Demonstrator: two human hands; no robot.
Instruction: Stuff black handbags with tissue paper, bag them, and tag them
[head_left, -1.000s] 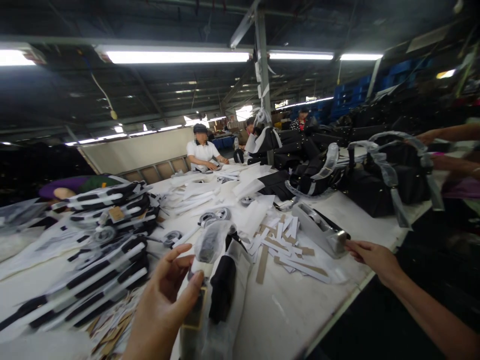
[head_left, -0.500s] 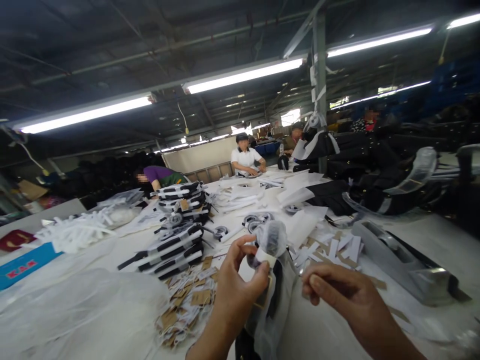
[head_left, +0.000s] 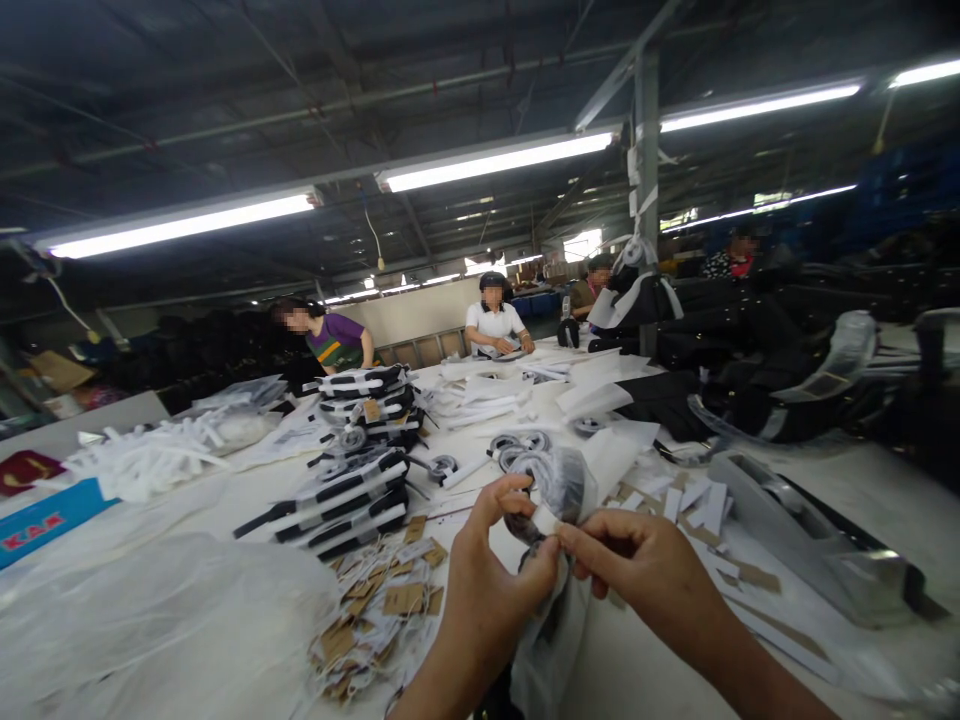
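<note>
My left hand is closed around a coiled black strap in clear plastic wrap, with the thumb and fingers curled about its near part. A white paper band goes across the coil between my fingers. From the right, my right hand pinches at the end of this band, its fingertips close to my left thumb; anything small between them is hidden. Below the hands, a longer plastic-wrapped dark part hangs down toward me.
Left of my hands lie brown and white tags and stacked black wrapped straps. On the right stand a grey tape dispenser and loose paper strips. Plastic sheets cover the near left. A co-worker sits across the table.
My right hand has moved left, from apart to touching the band in my left hand. The coil has shifted slightly right. A co-worker in purple at the left has straightened up.
</note>
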